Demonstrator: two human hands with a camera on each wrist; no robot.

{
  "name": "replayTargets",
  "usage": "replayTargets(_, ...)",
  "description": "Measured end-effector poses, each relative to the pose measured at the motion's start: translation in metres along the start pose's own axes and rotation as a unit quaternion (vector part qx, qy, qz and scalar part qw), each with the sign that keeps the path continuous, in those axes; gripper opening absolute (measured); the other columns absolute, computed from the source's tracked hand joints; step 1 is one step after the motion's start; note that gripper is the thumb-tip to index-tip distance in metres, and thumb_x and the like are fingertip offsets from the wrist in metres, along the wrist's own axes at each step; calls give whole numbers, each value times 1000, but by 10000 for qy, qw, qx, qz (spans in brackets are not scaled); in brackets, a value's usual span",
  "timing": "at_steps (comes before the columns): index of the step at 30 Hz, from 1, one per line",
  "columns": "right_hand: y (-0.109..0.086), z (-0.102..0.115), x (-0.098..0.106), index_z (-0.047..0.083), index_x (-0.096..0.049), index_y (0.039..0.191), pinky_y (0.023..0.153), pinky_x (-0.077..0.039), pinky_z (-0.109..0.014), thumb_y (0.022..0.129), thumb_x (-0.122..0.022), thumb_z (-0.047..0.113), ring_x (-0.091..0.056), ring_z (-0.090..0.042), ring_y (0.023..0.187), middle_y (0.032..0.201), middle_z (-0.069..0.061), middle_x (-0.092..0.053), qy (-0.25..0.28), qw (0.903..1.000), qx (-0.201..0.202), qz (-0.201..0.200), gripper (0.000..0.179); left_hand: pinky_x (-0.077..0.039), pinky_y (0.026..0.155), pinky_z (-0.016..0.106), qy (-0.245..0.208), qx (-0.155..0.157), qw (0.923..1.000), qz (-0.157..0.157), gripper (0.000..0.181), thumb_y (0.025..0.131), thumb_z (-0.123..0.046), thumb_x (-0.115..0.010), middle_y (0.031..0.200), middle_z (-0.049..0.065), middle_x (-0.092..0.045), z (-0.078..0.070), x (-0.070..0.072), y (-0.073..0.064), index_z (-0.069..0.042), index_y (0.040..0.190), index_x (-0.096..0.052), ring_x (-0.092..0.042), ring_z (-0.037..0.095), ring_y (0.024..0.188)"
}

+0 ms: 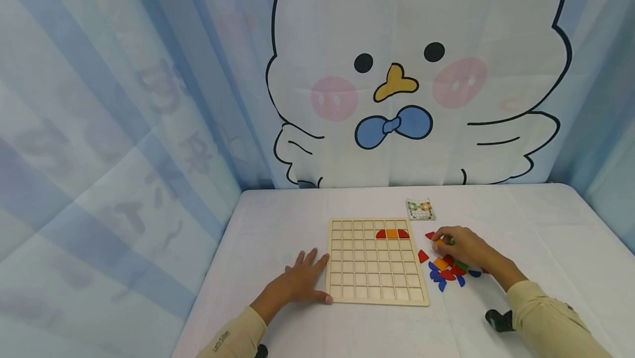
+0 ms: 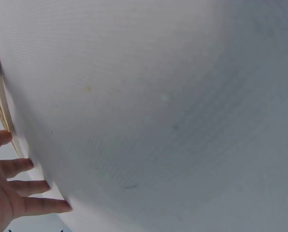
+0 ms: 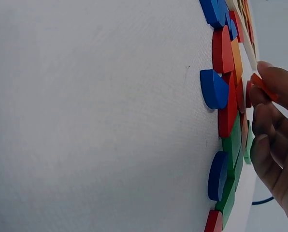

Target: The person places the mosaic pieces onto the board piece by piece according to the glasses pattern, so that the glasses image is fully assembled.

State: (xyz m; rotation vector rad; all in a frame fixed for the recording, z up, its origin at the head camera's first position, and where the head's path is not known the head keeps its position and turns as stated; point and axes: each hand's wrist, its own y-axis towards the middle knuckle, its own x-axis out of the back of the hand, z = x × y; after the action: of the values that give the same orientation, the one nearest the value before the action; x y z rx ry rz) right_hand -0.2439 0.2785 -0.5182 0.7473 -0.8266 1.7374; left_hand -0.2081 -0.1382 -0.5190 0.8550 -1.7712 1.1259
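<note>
A wooden grid board [image 1: 372, 301] lies on the table. Its upper right cells hold a red quarter piece [image 1: 381, 234], an orange square [image 1: 392, 234] and another red piece [image 1: 404, 234]. My left hand [image 1: 301, 281] rests at the board's left edge, fingers spread, thumb at the lower left corner. In the right wrist view my right hand [image 3: 279, 125] pinches an orange piece [image 3: 265, 87] between thumb and finger. That hand is above a loose pile of wooden pieces, among them a blue piece [image 3: 214, 89] and a green one [image 3: 231, 137].
A small printed pattern card [image 1: 420, 209] lies beyond the board's upper right corner. Several red, blue, orange and green pieces are scattered right of the board, such as a red one [image 1: 423, 256]. A curtain with a cartoon print [image 1: 397, 165] hangs behind the table [image 1: 278, 220].
</note>
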Motion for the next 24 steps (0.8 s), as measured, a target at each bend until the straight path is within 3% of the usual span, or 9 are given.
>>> replayTargets(12, 1, 3, 1, 0, -64, 128, 63, -57, -27, 90, -71, 10, -60, -18, 68, 93, -7, -58, 918, 9954, 97, 269, 40, -36, 104, 74, 36, 22, 10000, 40, 106, 73, -67, -77, 166, 16, -24, 0, 1, 1, -23, 158, -32, -22, 49, 150)
replayTargets(20, 8, 6, -4, 2, -63, 124, 62, -56, -28, 90, -72, 12, -60, -21, 67, 96, -10, -55, 1467, 9879, 282, 426, 36, -35, 105, 74, 5, 61, 10000, 57, 106, 73, -65, -78, 166, 16, -23, -3, 3, -1, -22, 158, -33, -22, 49, 150)
replayTargets(24, 11, 12, -8, 3, -63, 121, 64, -57, -29, 89, -72, 11, -60, -22, 68, 96, -10, -56, 1630, 9857, 185, 375, 35, -35, 105, 74, -10, 55, 10000, 48, 105, 73, -64, -78, 166, 16, -24, -4, 4, -2, -21, 158, -34, -22, 49, 150)
